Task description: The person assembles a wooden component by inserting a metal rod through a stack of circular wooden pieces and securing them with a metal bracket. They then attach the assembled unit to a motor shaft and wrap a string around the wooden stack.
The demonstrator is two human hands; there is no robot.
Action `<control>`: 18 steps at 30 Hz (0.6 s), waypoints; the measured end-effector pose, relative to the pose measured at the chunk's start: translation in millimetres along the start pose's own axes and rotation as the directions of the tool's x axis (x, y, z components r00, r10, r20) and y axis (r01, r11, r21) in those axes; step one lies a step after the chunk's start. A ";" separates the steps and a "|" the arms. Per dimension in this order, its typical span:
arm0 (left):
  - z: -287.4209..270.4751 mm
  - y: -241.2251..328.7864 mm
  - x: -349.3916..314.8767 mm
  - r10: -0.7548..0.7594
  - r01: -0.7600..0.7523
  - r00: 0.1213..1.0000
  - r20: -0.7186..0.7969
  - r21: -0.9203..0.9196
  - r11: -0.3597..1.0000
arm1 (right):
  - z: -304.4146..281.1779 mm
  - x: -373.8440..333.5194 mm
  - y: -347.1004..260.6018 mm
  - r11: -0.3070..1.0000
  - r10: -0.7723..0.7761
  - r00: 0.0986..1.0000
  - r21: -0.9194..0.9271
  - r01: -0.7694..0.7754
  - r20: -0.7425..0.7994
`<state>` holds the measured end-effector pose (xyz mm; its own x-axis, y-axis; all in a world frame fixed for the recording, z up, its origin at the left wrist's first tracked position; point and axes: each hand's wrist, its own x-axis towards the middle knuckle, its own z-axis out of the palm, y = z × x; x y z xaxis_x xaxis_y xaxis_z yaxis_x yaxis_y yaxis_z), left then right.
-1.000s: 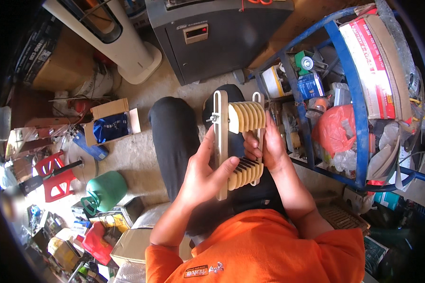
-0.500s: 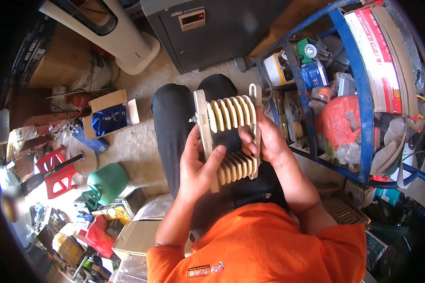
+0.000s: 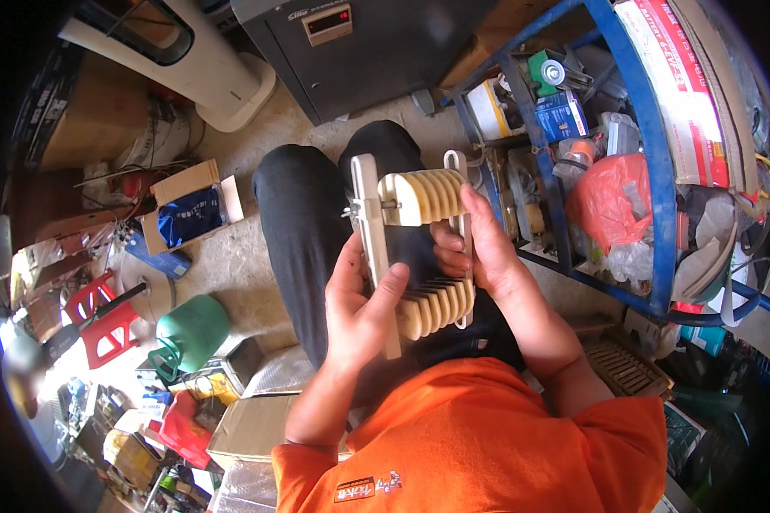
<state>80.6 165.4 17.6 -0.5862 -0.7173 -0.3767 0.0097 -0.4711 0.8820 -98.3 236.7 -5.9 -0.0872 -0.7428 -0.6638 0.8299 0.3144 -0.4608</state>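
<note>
Over my lap is a cream roller frame (image 3: 369, 231) with two long slotted side bars and a row of ribbed discs at each end. My left hand (image 3: 357, 303) is closed round the left bar, its thumb toward the inside. On the other side, my right hand (image 3: 490, 252) grips the right bar (image 3: 455, 162), fingers curled inside and thumb up by the end of the upper discs (image 3: 423, 198). A metal rod and a small nut show at the left end of that row. The lower discs (image 3: 436, 309) sit closer to my body, partly shaded.
A blue metal rack (image 3: 659, 171) full of boxes and bags stands on the right. Ahead is a dark grey cabinet (image 3: 376, 60). On the left lie an open carton (image 3: 231, 201), a red stool (image 3: 107, 329) and a green canister (image 3: 201, 329).
The upper discs have shifted right and look more bunched, baring the rod at their left end. My right thumb now reaches higher, beside them. Both hands keep their hold on the frame.
</note>
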 end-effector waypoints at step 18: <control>-25.4 20.4 3.4 0.005 -0.004 0.994 -0.110 0.007 1.000 | -37.6 -5.1 2.3 0.952 0.052 0.988 0.291 -0.092 0.145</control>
<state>99.4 140.3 27.2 -0.4932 -0.7717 -0.4016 0.0059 -0.4646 0.8855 -116.7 263.4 -25.8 0.0365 -0.8034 -0.5943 0.9587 0.1959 -0.2059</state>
